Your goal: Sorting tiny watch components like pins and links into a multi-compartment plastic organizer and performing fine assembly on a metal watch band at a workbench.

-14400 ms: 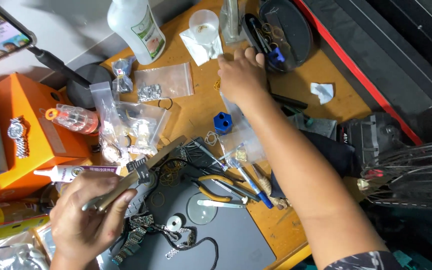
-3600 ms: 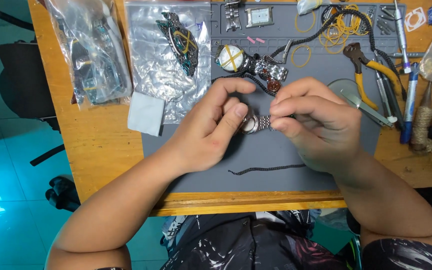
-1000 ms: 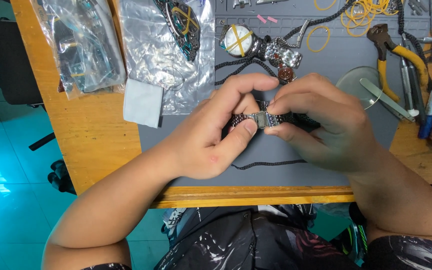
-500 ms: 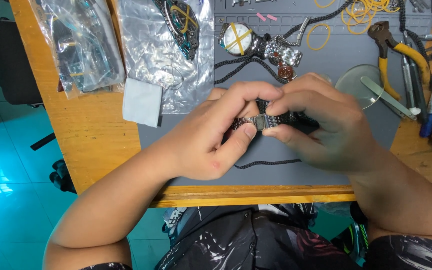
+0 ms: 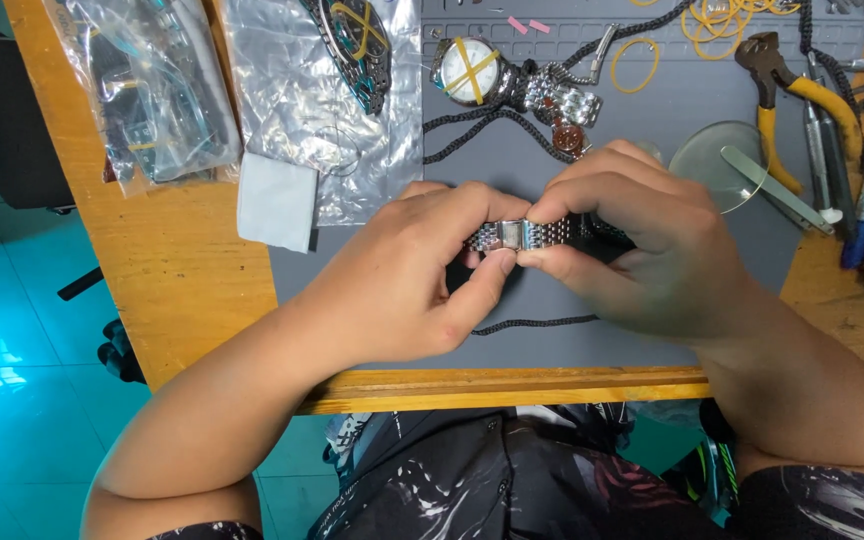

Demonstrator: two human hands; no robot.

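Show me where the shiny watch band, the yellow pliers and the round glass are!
shiny watch band (image 5: 524, 234), head view, on the metal links between both hands.
yellow pliers (image 5: 812, 95), head view, on a yellow handle.
round glass (image 5: 712, 160), head view, on its clear face.

Two clear plastic bags lie up and to the left of where the hands pinch together: the nearer bag (image 5: 322, 110) is crinkled, with a dark oval piece crossed by yellow bands inside; the farther bag (image 5: 152, 90) holds small dark and teal bits. A pale grey square packet (image 5: 276, 201) lies between them, just below the nearer bag's corner
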